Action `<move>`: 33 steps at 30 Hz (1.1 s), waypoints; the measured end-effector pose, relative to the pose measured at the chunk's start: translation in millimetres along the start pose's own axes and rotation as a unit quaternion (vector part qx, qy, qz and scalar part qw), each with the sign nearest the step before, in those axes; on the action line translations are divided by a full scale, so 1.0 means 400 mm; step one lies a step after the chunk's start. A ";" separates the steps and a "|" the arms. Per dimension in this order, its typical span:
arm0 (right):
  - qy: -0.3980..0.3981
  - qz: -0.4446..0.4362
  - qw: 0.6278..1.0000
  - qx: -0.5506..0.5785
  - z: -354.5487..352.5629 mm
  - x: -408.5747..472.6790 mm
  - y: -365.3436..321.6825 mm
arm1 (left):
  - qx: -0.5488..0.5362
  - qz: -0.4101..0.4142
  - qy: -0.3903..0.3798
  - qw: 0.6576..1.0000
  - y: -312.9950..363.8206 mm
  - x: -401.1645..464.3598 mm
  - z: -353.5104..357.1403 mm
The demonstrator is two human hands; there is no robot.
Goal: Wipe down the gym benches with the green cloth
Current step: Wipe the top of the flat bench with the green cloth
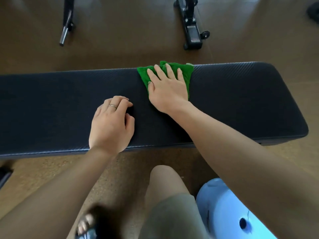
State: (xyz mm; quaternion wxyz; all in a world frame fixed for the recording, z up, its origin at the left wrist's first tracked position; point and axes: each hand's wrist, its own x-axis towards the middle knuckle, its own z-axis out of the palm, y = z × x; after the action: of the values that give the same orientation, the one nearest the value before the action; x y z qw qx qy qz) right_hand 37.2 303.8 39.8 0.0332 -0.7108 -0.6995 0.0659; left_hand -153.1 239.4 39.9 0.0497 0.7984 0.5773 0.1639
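On one bench (241,100), one cloth (187,75).

cloth (185,73): bright green | bench (233,100): black, fine ribbed weave | floor (120,40): brown | stool (224,213): light blue

Right hand (166,87) flat, fingers spread; left hand (111,123) loosely curled.

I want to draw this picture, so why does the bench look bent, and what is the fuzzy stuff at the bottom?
Head view: the wide-angle lens bows the bench, curving its long edges. Head view: the foot in a sandal at the bottom edge is blurred, too smeared to show detail. Head view: soft pale glare streaks the floor at the top; the green cloth under the right hand looks sharp.
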 end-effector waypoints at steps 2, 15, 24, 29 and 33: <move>0.003 -0.012 1.000 -0.011 0.007 0.004 -0.025 | 0.000 0.000 0.005 1.000 0.000 -0.003 0.002; 0.024 0.044 0.998 -0.039 -0.051 0.115 0.158 | -0.016 0.021 0.025 0.999 -0.002 -0.007 0.008; 0.004 0.144 0.988 -0.048 -0.046 0.104 0.122 | -0.012 0.019 0.028 0.999 -0.001 -0.006 0.009; 0.000 0.044 0.999 -0.026 -0.016 0.092 0.003 | -0.005 0.020 0.023 1.000 -0.001 -0.006 0.010; 0.015 0.038 0.999 -0.023 -0.036 0.051 0.179 | -0.008 0.011 0.026 1.000 0.002 -0.007 0.008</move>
State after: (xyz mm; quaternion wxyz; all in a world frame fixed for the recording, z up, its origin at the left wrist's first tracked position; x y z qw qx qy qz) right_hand 110.5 323.4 43.3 0.0252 -0.7385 -0.6726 0.0405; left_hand -152.2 237.0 36.3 0.0397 0.7996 0.5683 0.1899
